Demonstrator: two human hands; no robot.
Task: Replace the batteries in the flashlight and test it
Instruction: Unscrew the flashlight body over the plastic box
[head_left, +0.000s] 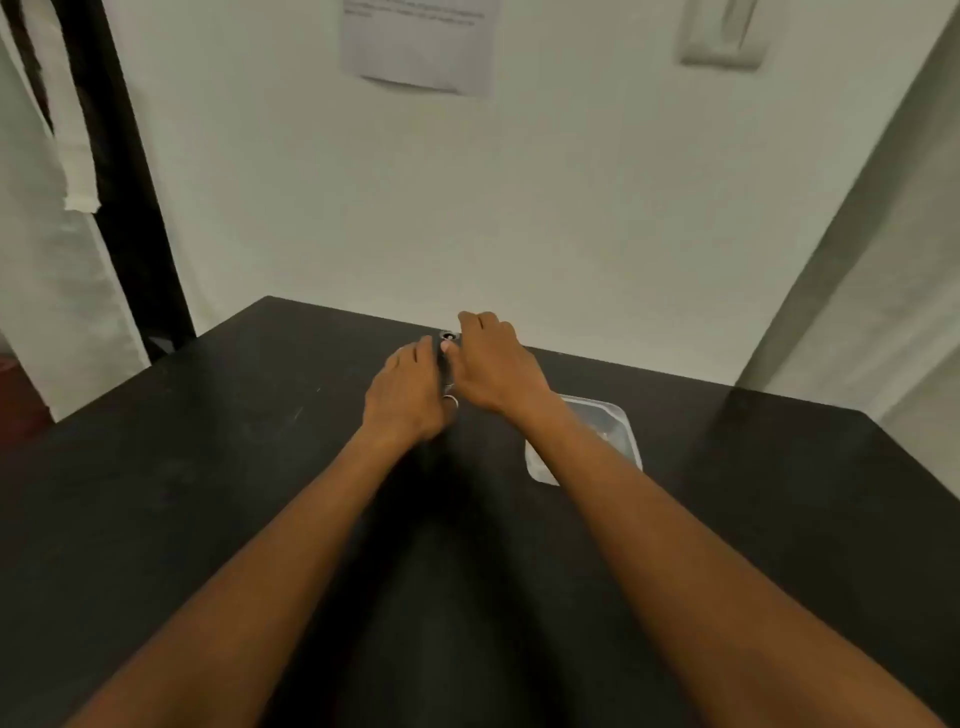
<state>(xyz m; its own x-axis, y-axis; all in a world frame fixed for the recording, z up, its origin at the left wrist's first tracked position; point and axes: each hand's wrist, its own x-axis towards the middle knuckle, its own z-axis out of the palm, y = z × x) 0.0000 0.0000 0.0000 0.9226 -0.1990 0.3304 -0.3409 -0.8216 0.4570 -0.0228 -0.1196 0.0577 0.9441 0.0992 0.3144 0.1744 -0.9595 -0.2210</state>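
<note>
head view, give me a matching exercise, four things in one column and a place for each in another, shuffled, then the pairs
Things:
1. flashlight
2. clear plastic container
3. sheet of paper
4. pale cloth

Places:
A. hanging at the far left
B. fixed to the wall above the table
C. between the left hand and the right hand
D. on the table, partly under the right forearm

Pairs: 1-C, 2-D, 3-B, 4-A

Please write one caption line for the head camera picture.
Left hand and right hand hold a slim dark flashlight above a black table.
</note>
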